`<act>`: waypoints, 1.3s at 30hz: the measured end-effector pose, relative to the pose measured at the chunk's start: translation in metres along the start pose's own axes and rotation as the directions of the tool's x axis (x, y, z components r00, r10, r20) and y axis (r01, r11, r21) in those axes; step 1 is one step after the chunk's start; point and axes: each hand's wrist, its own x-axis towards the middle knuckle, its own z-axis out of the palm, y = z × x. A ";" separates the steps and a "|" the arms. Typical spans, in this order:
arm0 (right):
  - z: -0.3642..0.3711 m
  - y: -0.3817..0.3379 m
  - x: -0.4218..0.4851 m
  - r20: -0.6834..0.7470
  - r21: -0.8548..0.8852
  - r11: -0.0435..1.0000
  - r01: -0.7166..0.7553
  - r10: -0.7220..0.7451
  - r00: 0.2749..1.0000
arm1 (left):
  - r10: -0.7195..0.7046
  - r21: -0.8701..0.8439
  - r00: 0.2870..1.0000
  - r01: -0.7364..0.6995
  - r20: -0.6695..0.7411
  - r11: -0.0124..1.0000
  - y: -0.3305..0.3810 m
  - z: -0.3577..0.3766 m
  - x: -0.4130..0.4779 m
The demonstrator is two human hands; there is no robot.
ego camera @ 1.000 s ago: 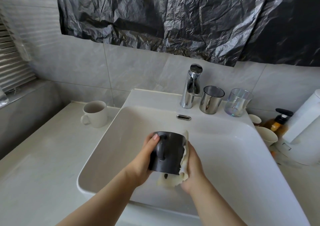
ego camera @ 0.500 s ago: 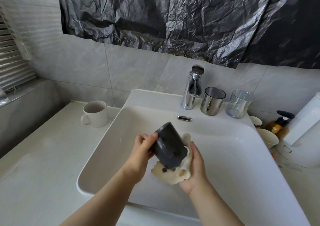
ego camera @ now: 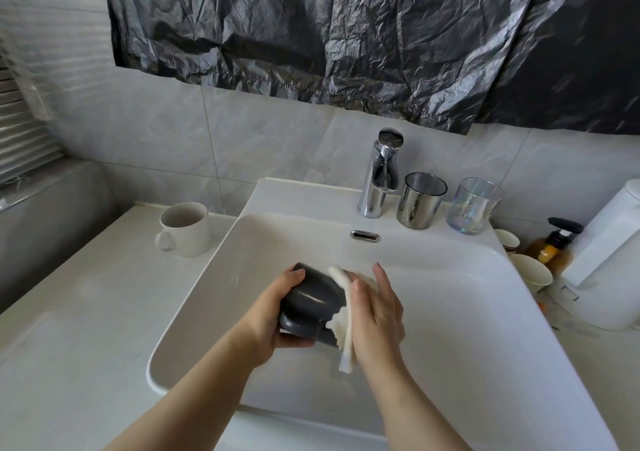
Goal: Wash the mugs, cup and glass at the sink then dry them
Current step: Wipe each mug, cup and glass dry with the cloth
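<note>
Left grip (ego camera: pixel 273 315) curls round the mug (ego camera: pixel 313 300), tilted over the sink (ego camera: pixel 450 312). Right grip (ego camera: pixel 375 312), fingers straight, presses a cloth (ego camera: pixel 346 350) against it.

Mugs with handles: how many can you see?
2: a dark mug held over the sink, a white mug on the left counter. Cups at right may hide handles.

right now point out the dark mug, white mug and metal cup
dark mug (ego camera: pixel 311 299): head view, side wall
white mug (ego camera: pixel 189 236): head view, outer wall
metal cup (ego camera: pixel 417 209): head view, shiny side
</note>
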 end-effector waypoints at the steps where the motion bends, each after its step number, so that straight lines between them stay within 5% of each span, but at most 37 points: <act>1: 0.000 0.002 0.000 0.005 -0.056 0.998 -0.019 0.020 1.000 | -0.003 0.010 1.000 0.003 -0.010 1.000 -0.003 0.000 0.001; 7: 0.007 0.006 -0.004 0.011 0.079 0.923 0.376 -0.378 0.926 | 0.055 0.061 0.998 -0.055 0.007 0.997 -0.003 0.003 -0.001; 10: 0.004 0.000 0.000 0.078 0.463 0.886 0.025 -0.069 0.995 | 0.201 0.098 0.974 -0.212 0.109 0.972 -0.005 -0.001 0.001; 13: -0.004 -0.008 0.003 0.208 0.511 0.821 -0.255 0.169 0.963 | 0.265 0.075 0.959 -0.272 0.098 0.959 -0.007 0.001 0.004; 18: -0.006 -0.018 0.005 0.122 0.530 0.847 0.038 -0.120 0.985 | 0.154 -0.079 0.988 -0.153 0.006 0.985 0.003 0.007 0.015; 21: -0.007 -0.021 0.031 0.088 0.516 0.855 0.058 -0.120 0.989 | 0.133 -0.066 0.988 -0.128 0.080 0.990 0.016 0.008 0.025; 24: -0.001 -0.014 0.059 0.158 0.547 0.833 -0.085 -0.003 0.987 | 0.091 -0.054 0.978 -0.082 0.189 0.995 0.030 0.003 0.042; 27: 0.010 -0.010 0.075 0.333 0.644 0.658 -0.390 0.218 0.917 | 0.068 0.012 0.970 -0.073 0.234 0.997 0.038 0.004 0.062; 33: 0.010 0.014 0.082 0.023 0.559 0.814 -0.155 0.172 0.985 | 0.149 0.047 0.968 -0.162 0.201 0.986 0.024 0.014 0.075; 39: 0.001 0.018 0.098 0.245 0.622 0.640 -0.451 0.389 0.888 | 0.231 -0.034 0.942 -0.230 0.242 0.973 0.030 0.018 0.068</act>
